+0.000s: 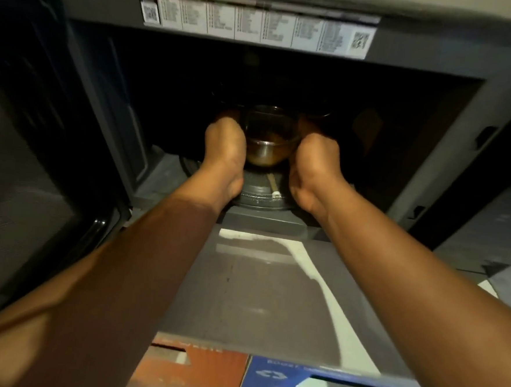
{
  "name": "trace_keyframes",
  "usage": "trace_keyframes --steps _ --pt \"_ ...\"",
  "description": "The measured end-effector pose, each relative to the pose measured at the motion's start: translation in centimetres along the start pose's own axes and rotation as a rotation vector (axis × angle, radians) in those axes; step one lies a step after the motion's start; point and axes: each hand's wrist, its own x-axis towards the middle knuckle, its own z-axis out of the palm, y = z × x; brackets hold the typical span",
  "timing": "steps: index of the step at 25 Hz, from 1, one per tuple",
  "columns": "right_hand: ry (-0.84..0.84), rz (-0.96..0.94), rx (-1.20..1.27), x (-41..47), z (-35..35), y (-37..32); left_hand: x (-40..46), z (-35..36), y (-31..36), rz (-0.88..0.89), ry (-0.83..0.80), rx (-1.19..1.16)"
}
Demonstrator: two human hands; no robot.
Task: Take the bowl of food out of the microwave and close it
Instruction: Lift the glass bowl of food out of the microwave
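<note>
L hand (225, 149) & R hand (317, 158) grip glass bowl (267, 139) inside microwave (424, 54); door (22, 177) open.

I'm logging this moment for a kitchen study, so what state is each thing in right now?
microwave: open, cavity dark.
microwave door: swung open to the left.
glass bowl: inside the microwave, upright, holding brownish food, gripped from both sides.
left hand: closed on the bowl's left side.
right hand: closed on the bowl's right side.
turntable: in place under the bowl; whether the bowl is lifted off it is unclear.
</note>
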Motion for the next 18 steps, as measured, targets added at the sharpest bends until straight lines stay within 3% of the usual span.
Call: trace_keyframes --steps 5,10,13,18 --pt "-0.022 0.043 -0.076 -5.6 -1.8 -2.6 -6.2 0.2 1.0 -0.039 -0.006 -0.052" --pt "0.018 0.08 -0.179 -12.7 -4.2 -6.4 -13.2 0.7 3.2 -0.072 0.136 -0.037" --pt "0.013 0.135 -0.177 -16.5 -6.8 -8.4 -17.9 1.3 4.0 -0.121 0.065 0.002" --pt "0.185 0.157 -0.1 -21.0 -11.0 -11.3 -24.5 3.4 3.3 -0.215 -0.121 0.014"
